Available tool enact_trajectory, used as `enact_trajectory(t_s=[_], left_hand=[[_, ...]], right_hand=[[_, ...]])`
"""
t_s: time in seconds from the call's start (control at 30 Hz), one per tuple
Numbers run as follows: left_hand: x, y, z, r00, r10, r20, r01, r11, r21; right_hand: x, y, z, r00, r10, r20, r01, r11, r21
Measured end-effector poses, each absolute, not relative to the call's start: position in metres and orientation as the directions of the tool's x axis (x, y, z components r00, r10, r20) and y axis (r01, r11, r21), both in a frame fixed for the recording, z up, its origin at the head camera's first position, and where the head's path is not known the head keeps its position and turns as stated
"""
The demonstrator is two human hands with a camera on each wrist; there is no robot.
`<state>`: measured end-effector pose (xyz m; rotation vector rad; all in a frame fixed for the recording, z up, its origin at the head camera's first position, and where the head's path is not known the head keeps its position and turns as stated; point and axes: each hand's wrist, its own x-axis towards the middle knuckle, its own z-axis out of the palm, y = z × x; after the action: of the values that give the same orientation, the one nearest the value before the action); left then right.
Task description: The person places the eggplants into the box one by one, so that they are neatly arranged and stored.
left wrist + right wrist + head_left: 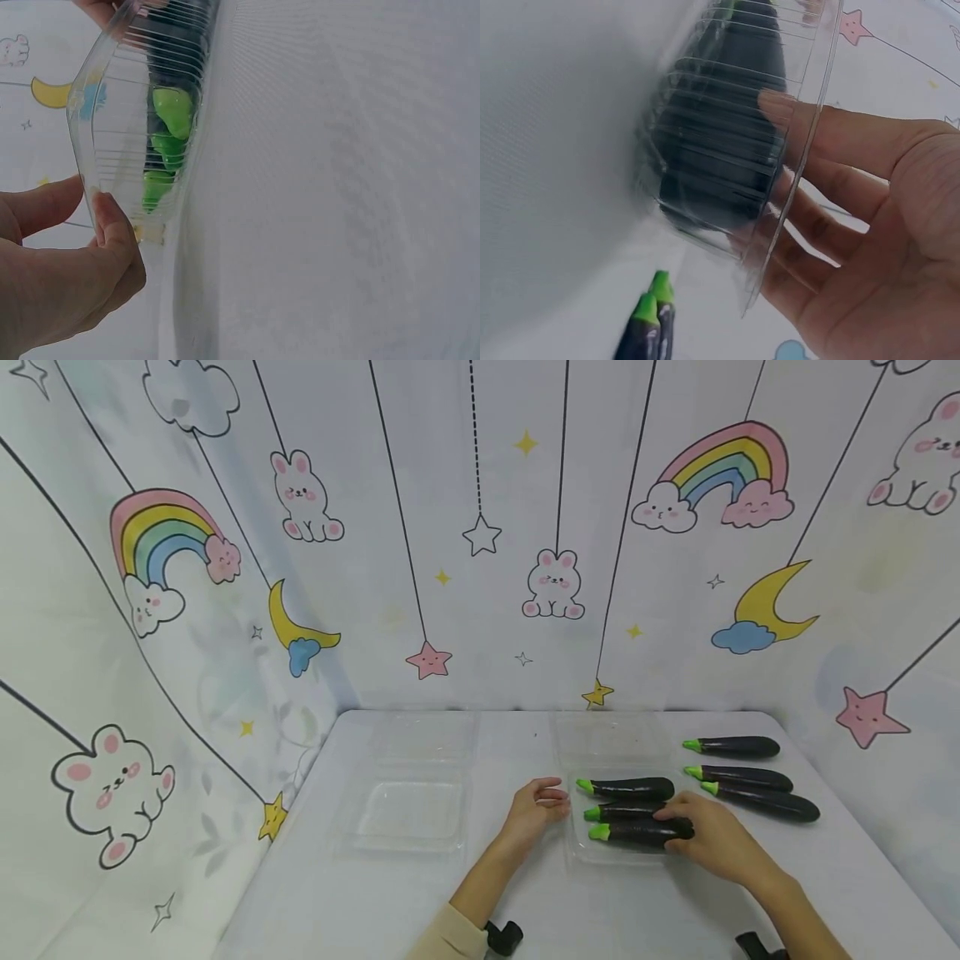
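Note:
A clear plastic clamshell box [581,853] lies open on the table with three dark eggplants in it, their green stem ends to the left. My left hand [531,814] pinches the box's left rim [84,124] between thumb and fingers. Over the box's right side, my right hand [716,837] holds the nearest eggplant [637,833] by its thick end. In the right wrist view, the thumb presses the dark eggplant [720,150] behind the clear wall, and the other fingers are partly hidden. The middle eggplant [618,812] and the far eggplant [630,789] lie alongside.
Three more eggplants lie to the right of the box: a back one [735,747], a middle one [746,778] and a front one [765,803]. A second clear box [408,847] stands at the left, its lid [423,735] folded back. A printed cloth hangs behind the table.

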<state>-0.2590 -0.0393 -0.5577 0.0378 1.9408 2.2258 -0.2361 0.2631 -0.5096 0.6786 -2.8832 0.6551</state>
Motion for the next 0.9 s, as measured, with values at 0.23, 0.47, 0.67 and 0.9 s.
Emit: enact_trajectory(t_s=[0.23, 0.47, 0.67, 0.9], left_hand=[[-0.2594, -0.0385, -0.5579, -0.983, 0.149, -0.106, -0.125, -0.123, 0.985], [-0.2601, -0.0378, -0.5597, -0.984, 0.143, -0.105, -0.120, -0.102, 0.988], [-0.2595, -0.0374, -0.5598, -0.986, 0.135, -0.093, -0.107, -0.095, 0.990], [-0.2602, -0.0366, -0.5579, -0.985, 0.135, -0.108, -0.123, -0.103, 0.987]], right_hand=[[-0.2409, 0.2636, -0.5082, -0.892, -0.441, 0.095, -0.443, 0.815, -0.373], [-0.2416, 0.2629, -0.5074, -0.898, -0.435, 0.071, -0.426, 0.817, -0.387], [-0.2406, 0.2629, -0.5085, -0.904, -0.424, 0.062, -0.412, 0.820, -0.397], [-0.2414, 0.2662, -0.5095, -0.905, -0.420, 0.072, -0.410, 0.812, -0.415]])
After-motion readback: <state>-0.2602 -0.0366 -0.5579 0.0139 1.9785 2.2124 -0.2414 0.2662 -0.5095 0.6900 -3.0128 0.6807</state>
